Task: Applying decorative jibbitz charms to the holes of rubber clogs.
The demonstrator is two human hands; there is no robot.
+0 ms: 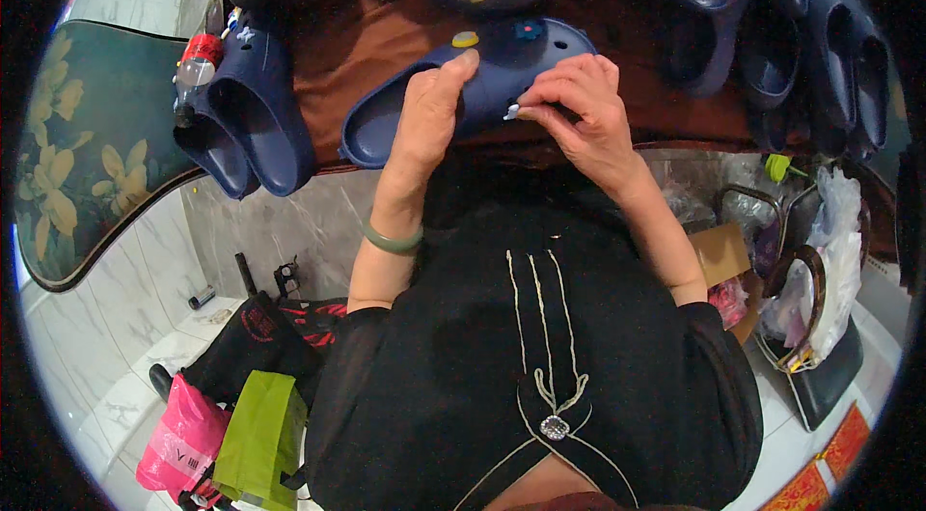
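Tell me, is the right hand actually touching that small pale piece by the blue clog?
Touching: the head view shows the right hand pinching the small pale piece between thumb and finger.

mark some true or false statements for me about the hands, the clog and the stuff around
1. The left hand holds the clog. True.
2. The right hand is flat and holds nothing. False: the right hand pinches a small white piece.
3. The bangle is on the right wrist. False: the bangle is on the left wrist.
4. A yellow charm is on the clog. True.
5. The bottle is at the person's right. False: the bottle is at the left.
6. A pink bag is beside a green bag. True.
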